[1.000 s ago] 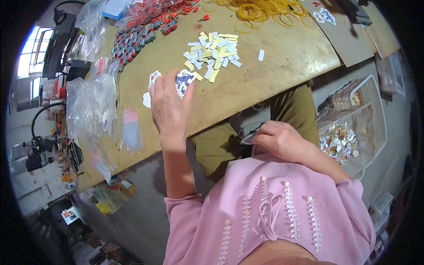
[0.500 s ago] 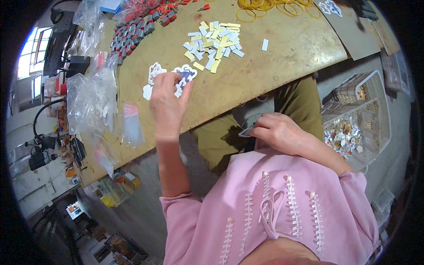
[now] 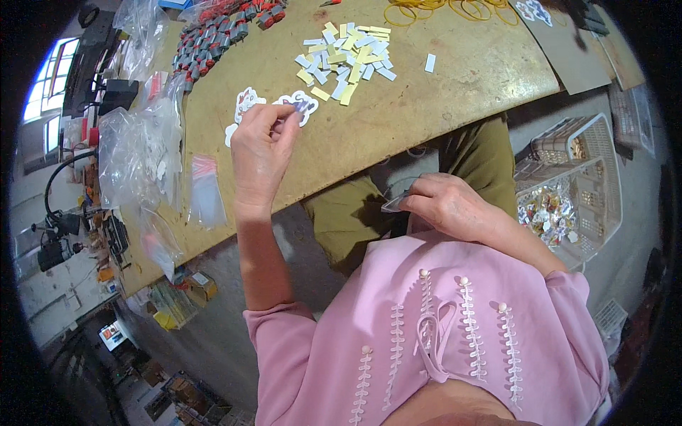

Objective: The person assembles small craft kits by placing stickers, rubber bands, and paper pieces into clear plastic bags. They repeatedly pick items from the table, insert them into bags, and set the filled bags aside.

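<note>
My left hand (image 3: 261, 150) is over the table, thumb and forefinger pinched at the edge of a white-bordered printed cutout (image 3: 305, 104) with purple on it. A second printed cutout (image 3: 248, 100) lies just beyond its knuckles, and part of a plain white one (image 3: 230, 133) shows beside the hand. Near my lap, my right hand (image 3: 449, 201) is closed on a small clear plastic bag (image 3: 395, 204). Its fingertips are partly hidden behind the hand.
White and yellow paper slips (image 3: 348, 57) form a pile on the table (image 3: 398, 128). Grey-and-red small parts (image 3: 213, 46) and yellow rubber bands (image 3: 412, 10) lie at the far side. Clear bags (image 3: 142, 153) cover the left edge. A plastic basket (image 3: 607, 186) stands at right.
My left thumb and forefinger have closed together at the purple cutout. The view has shifted slightly; my right hand keeps its hold on the bag.
</note>
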`<state>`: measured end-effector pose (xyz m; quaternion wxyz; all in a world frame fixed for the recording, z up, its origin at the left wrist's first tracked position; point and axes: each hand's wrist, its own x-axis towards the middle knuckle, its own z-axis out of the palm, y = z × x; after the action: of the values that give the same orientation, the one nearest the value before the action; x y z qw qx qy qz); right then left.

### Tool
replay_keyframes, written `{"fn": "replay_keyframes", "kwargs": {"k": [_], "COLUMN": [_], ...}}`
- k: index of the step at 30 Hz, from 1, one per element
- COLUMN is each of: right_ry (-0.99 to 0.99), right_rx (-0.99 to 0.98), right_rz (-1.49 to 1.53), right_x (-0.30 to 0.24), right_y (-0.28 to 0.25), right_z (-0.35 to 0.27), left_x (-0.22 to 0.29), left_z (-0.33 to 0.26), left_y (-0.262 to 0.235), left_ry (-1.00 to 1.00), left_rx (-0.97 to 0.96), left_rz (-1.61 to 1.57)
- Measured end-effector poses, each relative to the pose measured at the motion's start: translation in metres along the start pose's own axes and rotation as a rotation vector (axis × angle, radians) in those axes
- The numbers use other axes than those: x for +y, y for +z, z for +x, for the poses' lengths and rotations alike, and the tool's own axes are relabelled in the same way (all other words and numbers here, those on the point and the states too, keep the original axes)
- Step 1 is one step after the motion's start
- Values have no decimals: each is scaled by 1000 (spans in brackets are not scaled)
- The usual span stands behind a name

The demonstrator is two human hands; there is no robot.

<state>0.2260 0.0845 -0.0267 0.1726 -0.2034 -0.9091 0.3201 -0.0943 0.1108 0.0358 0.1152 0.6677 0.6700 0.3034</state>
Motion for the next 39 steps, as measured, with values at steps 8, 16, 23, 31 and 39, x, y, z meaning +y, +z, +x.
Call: {"fn": "replay_keyframes", "kwargs": {"k": [8,16,23,31,39], "right_ry": [21,-37,-98,-55,-140], "right_rx": [79,235,287,223,129], "right_rz": [-4,-46,27,142,150], "right_x": [-3,-8,-17,-28,-40], "right_y": [-1,-19,-26,-27,-22], "right_z": [1,17,37,37,43], "left_x": [-9,4,76,69,76], "left_z": [-8,-22,-86,-106,-106], "left_y": [12,2,12,14,2], "left_ry": [41,-204,-244,21,195], "left_rx": [185,567,272,137,-174], "left_rz": [200,-360,-668,-377,-8]}}
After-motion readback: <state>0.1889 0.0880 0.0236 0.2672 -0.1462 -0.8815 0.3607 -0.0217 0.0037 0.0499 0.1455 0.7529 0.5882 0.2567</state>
